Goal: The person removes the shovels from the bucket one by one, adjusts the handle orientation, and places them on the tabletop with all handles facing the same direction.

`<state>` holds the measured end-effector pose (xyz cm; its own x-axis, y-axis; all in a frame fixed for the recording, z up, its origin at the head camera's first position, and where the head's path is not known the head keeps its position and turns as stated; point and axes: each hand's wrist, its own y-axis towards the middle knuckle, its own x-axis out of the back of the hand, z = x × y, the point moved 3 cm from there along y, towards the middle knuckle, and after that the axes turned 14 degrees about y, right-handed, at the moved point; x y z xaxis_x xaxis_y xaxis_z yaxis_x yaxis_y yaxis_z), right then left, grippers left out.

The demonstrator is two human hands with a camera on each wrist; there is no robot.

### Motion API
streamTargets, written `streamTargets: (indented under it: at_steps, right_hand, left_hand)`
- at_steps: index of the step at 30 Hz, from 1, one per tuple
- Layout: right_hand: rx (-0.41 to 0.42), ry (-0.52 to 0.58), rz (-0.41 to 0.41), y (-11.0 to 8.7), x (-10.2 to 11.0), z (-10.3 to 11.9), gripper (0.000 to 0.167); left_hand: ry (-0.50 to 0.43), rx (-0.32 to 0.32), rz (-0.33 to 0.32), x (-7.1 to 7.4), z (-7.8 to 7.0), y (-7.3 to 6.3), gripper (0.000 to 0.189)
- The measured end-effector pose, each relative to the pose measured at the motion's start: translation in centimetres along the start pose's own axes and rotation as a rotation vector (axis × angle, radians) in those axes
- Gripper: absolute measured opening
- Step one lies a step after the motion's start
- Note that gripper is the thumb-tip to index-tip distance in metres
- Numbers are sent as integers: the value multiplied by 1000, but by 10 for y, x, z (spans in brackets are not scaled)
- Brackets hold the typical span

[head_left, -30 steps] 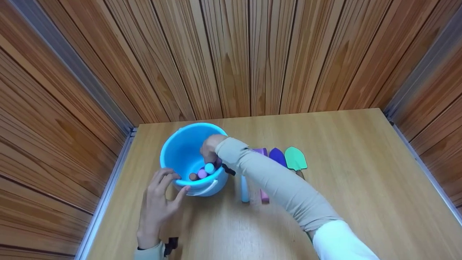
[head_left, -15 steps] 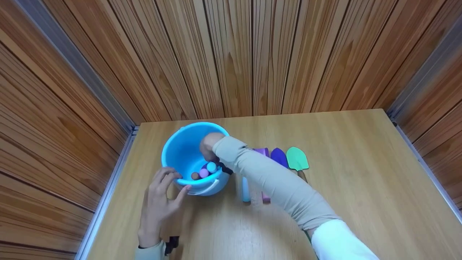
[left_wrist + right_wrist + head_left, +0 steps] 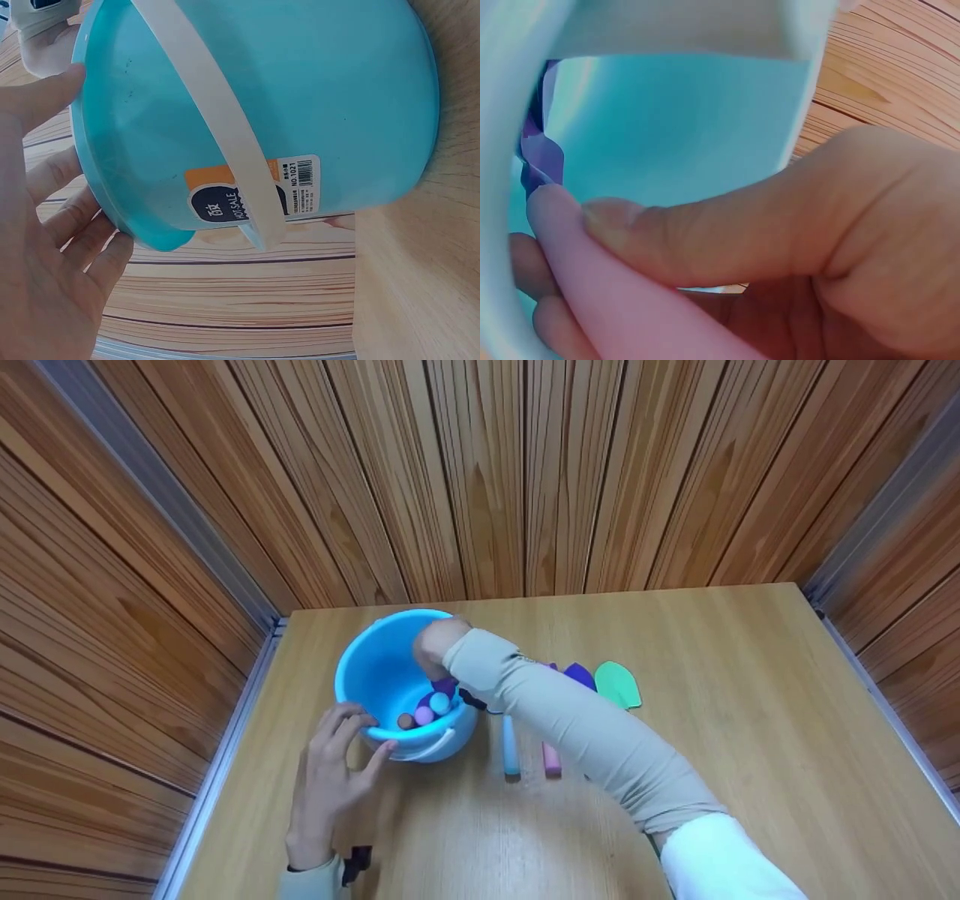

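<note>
A light blue bucket (image 3: pixel 375 667) with a white handle (image 3: pixel 433 748) stands on the table. My left hand (image 3: pixel 330 780) holds its near-left rim between thumb and fingers; the left wrist view shows the fingertips along the rim and a label (image 3: pixel 255 191) on the side. My right hand (image 3: pixel 439 643) is inside the bucket. In the right wrist view, its thumb and fingers grip the pink handle (image 3: pixel 622 292) of a hand tool with a purple neck (image 3: pixel 544 157); the tool's head is not clear. Beside it in the bucket show handle ends, light blue (image 3: pixel 440 703), pink (image 3: pixel 424 715) and brown (image 3: pixel 406 721).
Right of the bucket lie more hand tools, partly under the right forearm (image 3: pixel 585 727): a light blue handle (image 3: pixel 510 746), a pink handle (image 3: pixel 551 760), a purple blade (image 3: pixel 581 675) and a green trowel (image 3: pixel 617 685). Wood-panelled walls (image 3: pixel 487 480) enclose the table (image 3: pixel 720 660).
My right hand has risen slightly inside the bucket, and a purple part now shows beneath it. The right forearm covers more of the green trowel. The left hand keeps its place.
</note>
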<state>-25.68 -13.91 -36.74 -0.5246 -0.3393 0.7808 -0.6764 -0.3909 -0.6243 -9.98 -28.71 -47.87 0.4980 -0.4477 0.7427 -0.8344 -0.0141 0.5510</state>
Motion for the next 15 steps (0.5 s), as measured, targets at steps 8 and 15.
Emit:
streamTargets:
  at_steps: [8, 15]
  right_hand:
    - [-83, -45, -53, -14, 8, 3, 14]
    - [-68, -52, -110, -26, 17, -4, 12]
  left_hand:
    - [5, 20, 13, 1, -1, 1, 35]
    - [10, 9, 7, 1, 0, 1, 34]
